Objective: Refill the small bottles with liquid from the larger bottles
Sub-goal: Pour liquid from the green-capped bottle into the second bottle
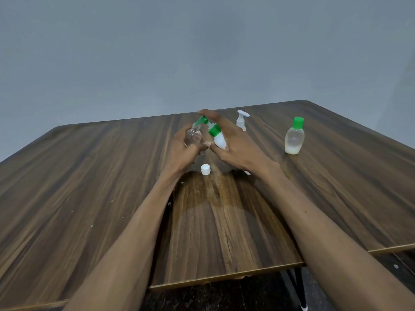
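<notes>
My left hand [182,151] grips a small clear bottle [192,136] with its neck open, held above the wooden table [89,187]. My right hand [233,142] holds a white bottle with a green flip cap [217,135], tilted so its open cap points at the small bottle's mouth. The cap's lid hangs open just over the neck. A white screw cap [205,169] lies on the table below the hands.
A clear bottle with a green cap [294,136], partly filled with whitish liquid, stands at the right. A small white pump bottle [241,121] stands behind my right hand. The table's near edge [224,277] is notched, with dark floor below.
</notes>
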